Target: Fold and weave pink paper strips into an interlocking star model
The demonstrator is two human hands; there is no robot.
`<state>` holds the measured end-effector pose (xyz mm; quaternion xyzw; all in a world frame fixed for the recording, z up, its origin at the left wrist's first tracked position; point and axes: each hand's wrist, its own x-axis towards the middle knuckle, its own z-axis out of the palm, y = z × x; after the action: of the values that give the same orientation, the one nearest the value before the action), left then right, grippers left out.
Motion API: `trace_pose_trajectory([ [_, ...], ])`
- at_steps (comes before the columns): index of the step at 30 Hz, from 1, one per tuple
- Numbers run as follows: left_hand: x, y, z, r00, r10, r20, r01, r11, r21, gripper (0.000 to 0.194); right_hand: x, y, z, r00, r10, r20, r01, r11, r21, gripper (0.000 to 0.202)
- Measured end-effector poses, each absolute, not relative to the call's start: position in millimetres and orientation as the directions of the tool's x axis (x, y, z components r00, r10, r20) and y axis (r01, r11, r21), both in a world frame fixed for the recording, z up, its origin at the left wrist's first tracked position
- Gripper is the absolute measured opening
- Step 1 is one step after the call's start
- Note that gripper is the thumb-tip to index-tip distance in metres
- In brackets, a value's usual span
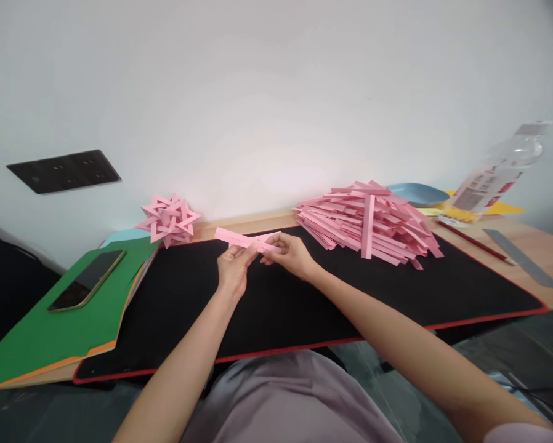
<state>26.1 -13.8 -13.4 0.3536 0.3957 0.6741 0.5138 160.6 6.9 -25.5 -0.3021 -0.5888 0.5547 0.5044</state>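
Above the black mat (175,307), both hands hold folded pink paper strips (233,237) that cross at a shallow angle. My left hand (234,267) pinches them near the middle from below. My right hand (291,253) grips them toward the right, its fingertips close to the left ones. A large heap of folded pink strips (345,221) lies to the right at the back of the mat, one strip standing out in front. At the back left sits a woven pink paper star (169,219).
Green paper sheets (31,326) with a phone (87,280) on them lie at the left. At the right are a blue dish (419,194), a clear bottle (493,178), a dark red pencil (475,242) and a grey ruler (523,258). A wall rises behind.
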Motion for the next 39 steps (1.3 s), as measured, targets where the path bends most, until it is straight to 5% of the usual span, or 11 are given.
trace_pose_trajectory([
  [11,29.5,-15.8,-14.7,-0.218,0.976,0.016,-0.414,-0.107,0.904,0.028,156.5,8.3,-31.7,-0.238,0.942,0.237,-0.128,0.211,-0.969,0.037],
  [30,18.8,-9.1,-7.0,-0.435,0.898,0.061,-0.452,-0.276,0.848,0.024,165.4,8.0,-22.3,-0.275,0.917,0.289,-0.326,0.194,-0.925,0.042],
  [39,21.7,-12.2,-13.5,-0.209,0.974,0.092,-0.44,-0.177,0.88,0.025,167.3,10.3,-25.6,-0.307,0.91,0.279,-0.261,0.201,-0.944,0.034],
])
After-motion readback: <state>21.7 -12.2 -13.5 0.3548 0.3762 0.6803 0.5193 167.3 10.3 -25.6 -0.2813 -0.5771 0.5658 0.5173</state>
